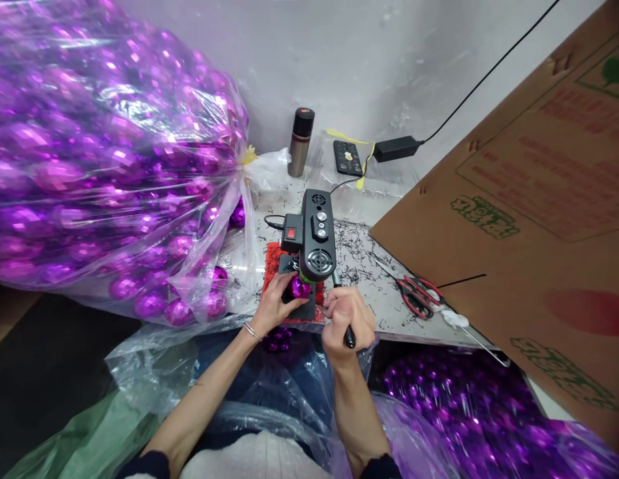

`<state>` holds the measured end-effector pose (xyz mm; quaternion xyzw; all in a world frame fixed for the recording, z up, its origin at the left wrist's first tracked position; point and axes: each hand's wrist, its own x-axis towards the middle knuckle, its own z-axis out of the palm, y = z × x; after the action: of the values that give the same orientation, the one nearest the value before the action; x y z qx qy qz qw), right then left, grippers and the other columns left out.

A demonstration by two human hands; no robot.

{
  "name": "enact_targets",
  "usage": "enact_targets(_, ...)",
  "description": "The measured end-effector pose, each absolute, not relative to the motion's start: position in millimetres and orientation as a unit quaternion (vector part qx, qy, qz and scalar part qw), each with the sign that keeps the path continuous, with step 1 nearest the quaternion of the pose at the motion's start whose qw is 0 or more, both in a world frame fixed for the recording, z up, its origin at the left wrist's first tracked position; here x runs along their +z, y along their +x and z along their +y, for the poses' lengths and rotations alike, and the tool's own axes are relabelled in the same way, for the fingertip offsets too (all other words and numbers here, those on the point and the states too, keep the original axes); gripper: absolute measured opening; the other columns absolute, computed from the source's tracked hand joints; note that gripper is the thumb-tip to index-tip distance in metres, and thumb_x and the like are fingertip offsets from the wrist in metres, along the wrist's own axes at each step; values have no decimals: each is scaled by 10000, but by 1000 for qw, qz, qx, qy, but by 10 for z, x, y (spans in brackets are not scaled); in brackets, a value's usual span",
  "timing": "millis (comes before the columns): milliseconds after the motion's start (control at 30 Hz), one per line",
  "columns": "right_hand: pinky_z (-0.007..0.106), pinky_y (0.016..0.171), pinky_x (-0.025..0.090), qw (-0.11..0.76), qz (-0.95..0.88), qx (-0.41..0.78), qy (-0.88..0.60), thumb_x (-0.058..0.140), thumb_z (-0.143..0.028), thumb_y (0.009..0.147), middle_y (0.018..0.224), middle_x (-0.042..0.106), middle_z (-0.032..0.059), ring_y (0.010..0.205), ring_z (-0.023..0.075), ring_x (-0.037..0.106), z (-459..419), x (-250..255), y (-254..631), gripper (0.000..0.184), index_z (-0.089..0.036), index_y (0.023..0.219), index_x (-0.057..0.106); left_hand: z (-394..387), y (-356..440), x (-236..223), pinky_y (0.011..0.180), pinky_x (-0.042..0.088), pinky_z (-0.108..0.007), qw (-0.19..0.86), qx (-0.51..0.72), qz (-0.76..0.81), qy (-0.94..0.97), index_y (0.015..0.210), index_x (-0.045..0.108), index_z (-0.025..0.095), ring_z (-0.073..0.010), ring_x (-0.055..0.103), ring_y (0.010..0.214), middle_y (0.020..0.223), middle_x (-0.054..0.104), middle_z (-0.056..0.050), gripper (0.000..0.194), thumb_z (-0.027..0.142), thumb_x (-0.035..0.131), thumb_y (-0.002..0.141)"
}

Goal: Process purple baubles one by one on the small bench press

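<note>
My left hand (278, 301) pinches a shiny purple ball ornament (300, 287) between thumb and fingers. The ball sits under the front end of a small black bench press machine (318, 233), which has round vents and a box with a red switch (291, 233). Wrapped round the machine's lever handle (350, 337) is my right hand (348, 320), its black grip end sticking out below the fist. A red mat (272, 256) lies beneath the machine's base. What touches the top of the ball is hidden by the machine's head.
A large clear bag of purple balls (114, 146) fills the left. A steel flask (300, 143), a phone (348, 158) and a black power adapter (396, 148) stand behind. Red-handled scissors (413, 293) lie beside a big cardboard box (528, 199). More purple balls (463, 399) are below right.
</note>
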<state>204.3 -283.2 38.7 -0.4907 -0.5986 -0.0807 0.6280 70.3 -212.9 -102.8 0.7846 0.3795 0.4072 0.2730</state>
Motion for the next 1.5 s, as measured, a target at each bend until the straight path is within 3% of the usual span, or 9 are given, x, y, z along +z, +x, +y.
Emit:
enact_targets(167, 282, 591, 410, 632, -596, -78, -489, 458, -81, 1002, 674, 576, -23, 614, 118, 553, -2849, 330, 2032, 309, -225, 735, 518, -2109, 744, -1079, 1279, 413, -601, 288, 421, 377, 773, 1448, 593, 241, -310, 702, 1304, 1360, 742, -117, 611, 420, 822, 911)
enact_targets(667, 310, 604, 404, 635, -614, -136, -448, 352, -217, 1089, 649, 542, -19, 565, 121, 480, -2800, -169, 2050, 365, -237, 743, 467, -2138, 710, -1033, 1316, 357, -584, 372, 389, 413, 735, 1387, 642, 252, -321, 681, 1348, 1373, 748, -102, 632, 473, 873, 843)
enact_targets(1500, 331, 630, 460, 654, -590, -151, -448, 352, -243, 1099, 673, 578, -20, 569, 124, 517, -2790, -296, 2017, 373, -237, 755, 495, -2160, 707, -980, 1295, 394, -574, 376, 392, 416, 729, 1365, 651, 234, -334, 674, 1360, 1348, 756, -111, 597, 492, 848, 864)
